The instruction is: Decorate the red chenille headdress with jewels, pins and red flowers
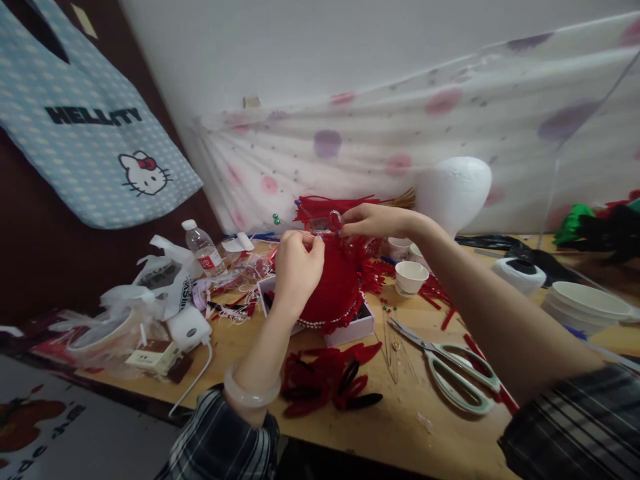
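Note:
A round red fabric headpiece [333,287] with a white beaded edge rests in an open white box [357,327]. My left hand [301,267] is at its upper left, thumb and fingertips pinched together; whatever is between them is too small to name. Over the top of the headpiece my right hand [373,220] reaches in from the right, its fingers closed beside a clear looped ornament [335,220]. I cannot make out exactly what those fingertips grip. Red fringe trim [370,273] hangs along the headpiece's right side.
Green-handled scissors [463,380] lie at right, near long pins [393,347]. Red and black fuzzy pieces [330,383] lie in front. White cups [411,277] and a foam head [453,193] stand behind. On the left are a water bottle [204,250] and plastic bags [167,267].

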Tool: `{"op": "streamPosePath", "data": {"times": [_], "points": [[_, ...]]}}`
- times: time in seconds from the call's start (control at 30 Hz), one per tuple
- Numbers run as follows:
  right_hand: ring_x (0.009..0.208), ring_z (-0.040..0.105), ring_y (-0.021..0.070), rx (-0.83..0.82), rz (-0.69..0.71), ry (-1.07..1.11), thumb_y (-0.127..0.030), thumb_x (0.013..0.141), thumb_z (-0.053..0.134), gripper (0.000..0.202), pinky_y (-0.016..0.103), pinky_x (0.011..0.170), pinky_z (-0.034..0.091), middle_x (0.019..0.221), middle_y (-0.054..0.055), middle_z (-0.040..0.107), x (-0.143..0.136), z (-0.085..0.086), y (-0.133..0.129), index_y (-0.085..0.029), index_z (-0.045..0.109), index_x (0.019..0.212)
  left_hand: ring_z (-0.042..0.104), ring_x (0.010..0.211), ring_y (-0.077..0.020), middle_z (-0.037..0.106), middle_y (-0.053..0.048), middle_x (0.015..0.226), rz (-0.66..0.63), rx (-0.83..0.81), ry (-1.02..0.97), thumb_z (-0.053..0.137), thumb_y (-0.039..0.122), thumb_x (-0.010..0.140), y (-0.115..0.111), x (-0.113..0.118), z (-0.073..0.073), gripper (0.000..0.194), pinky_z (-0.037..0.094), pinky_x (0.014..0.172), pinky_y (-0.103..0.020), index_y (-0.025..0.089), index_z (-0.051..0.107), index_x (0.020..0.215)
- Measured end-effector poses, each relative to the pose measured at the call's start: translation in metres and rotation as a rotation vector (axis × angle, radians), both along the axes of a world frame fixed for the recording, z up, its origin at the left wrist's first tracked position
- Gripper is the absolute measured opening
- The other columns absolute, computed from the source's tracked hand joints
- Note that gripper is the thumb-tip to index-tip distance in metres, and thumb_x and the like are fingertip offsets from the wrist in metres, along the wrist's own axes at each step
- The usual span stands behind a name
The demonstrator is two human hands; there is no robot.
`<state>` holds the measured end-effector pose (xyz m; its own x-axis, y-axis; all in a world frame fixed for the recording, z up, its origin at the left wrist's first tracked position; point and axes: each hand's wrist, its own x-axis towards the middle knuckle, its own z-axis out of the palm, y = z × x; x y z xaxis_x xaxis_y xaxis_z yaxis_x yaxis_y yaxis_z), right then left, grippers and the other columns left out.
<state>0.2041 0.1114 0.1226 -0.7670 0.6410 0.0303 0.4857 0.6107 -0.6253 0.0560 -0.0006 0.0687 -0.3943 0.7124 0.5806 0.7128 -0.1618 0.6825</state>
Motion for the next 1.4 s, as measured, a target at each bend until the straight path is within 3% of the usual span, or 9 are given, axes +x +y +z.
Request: {"op": "streamPosePath", "data": {"times": [0.33, 0.6, 0.83, 1.23, 1.4], "points": [[0.079, 0.067, 0.0181, -0.072, -0.038, 0.041, -0.032, 0.080, 0.063, 0.013, 0.026, 0.062, 0.053, 0.082, 0.004, 0.071, 0.002, -0.001, -0.001, -0.019, 0.066, 0.078, 0.061, 0.078, -0.0207, 0.064, -0.006, 0.072, 0.008, -0.014, 0.059, 0.051, 0.017, 0.083, 0.007, 0.006, -0.003, 0.024, 0.047, 0.077, -0.034, 0.019, 0.058, 0.060], [0.072, 0.067, 0.0163, -0.141, -0.036, 0.071, -0.039, 0.076, 0.067, 0.020, 0.028, 0.064, 0.054, 0.080, 0.002, 0.071, 0.004, -0.005, 0.005, -0.020, 0.070, 0.083, 0.062, 0.079, -0.0228, 0.066, -0.011, 0.080, 0.026, -0.046, 0.072, 0.054, 0.017, 0.084, 0.013, 0.013, -0.004, 0.021, 0.047, 0.074, -0.036, 0.016, 0.062, 0.065], [0.066, 0.066, 0.0149, -0.212, -0.077, 0.066, -0.035, 0.074, 0.071, 0.015, 0.025, 0.057, 0.052, 0.080, 0.000, 0.071, 0.006, -0.006, 0.009, -0.023, 0.070, 0.083, 0.063, 0.086, -0.0263, 0.066, -0.015, 0.085, 0.031, -0.063, 0.093, 0.054, 0.020, 0.087, 0.015, 0.013, -0.004, 0.022, 0.047, 0.082, -0.041, 0.015, 0.067, 0.069], [0.061, 0.063, 0.0132, -0.159, -0.101, 0.028, -0.036, 0.080, 0.069, 0.015, 0.023, 0.055, 0.051, 0.070, 0.001, 0.068, 0.004, -0.002, 0.001, -0.022, 0.069, 0.075, 0.061, 0.086, -0.0255, 0.063, -0.009, 0.070, 0.030, -0.075, 0.056, 0.053, 0.021, 0.086, 0.020, 0.014, -0.009, 0.024, 0.046, 0.081, -0.038, 0.018, 0.064, 0.066], [0.066, 0.064, 0.0144, -0.153, -0.090, 0.012, -0.036, 0.080, 0.066, 0.016, 0.025, 0.059, 0.054, 0.081, 0.003, 0.071, 0.004, -0.004, 0.005, -0.022, 0.070, 0.080, 0.061, 0.083, -0.0249, 0.062, -0.008, 0.067, 0.013, -0.082, 0.057, 0.053, 0.020, 0.086, 0.019, 0.011, -0.007, 0.022, 0.046, 0.077, -0.037, 0.018, 0.062, 0.065]]}}
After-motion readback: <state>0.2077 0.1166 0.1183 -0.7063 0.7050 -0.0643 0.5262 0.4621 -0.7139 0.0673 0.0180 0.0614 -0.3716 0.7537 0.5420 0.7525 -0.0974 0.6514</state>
